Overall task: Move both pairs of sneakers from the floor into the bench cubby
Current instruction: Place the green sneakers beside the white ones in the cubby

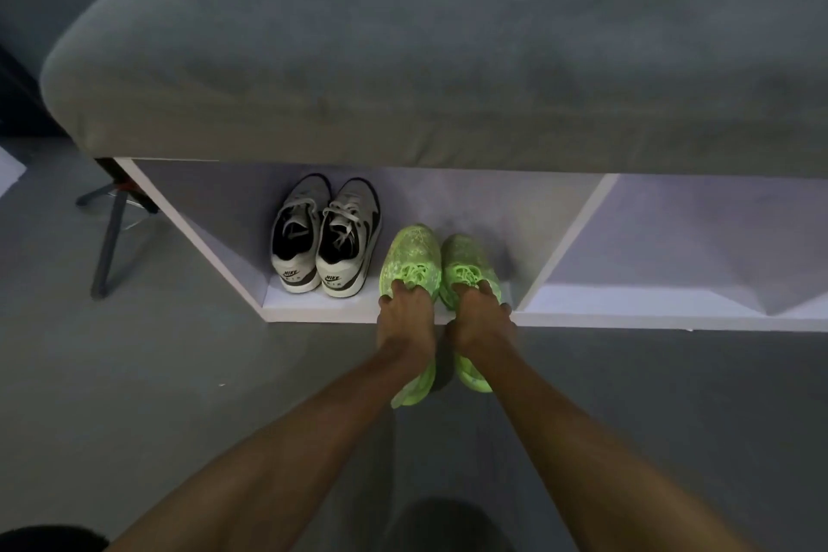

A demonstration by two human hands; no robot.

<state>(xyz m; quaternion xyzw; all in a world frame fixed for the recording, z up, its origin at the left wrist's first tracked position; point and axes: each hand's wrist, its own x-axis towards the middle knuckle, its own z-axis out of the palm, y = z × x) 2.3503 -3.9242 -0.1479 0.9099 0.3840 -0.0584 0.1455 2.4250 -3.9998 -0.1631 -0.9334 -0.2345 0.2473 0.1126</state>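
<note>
A white and black pair of sneakers [325, 238] stands inside the left cubby of the white bench [313, 313], toes pointing inward. To its right are two bright green sneakers. My left hand [405, 318] grips the collar of the left green sneaker [414, 255]. My right hand [481, 318] grips the collar of the right green sneaker [468, 258]. Both green toes lie inside the cubby, while the heels stick out over the cubby's front edge above the floor.
A thick grey cushion [448, 49] tops the bench and overhangs the cubbies. A white divider [564, 238] separates a second cubby on the right. A grey tripod leg [107, 247] stands on the grey floor to the left of the bench.
</note>
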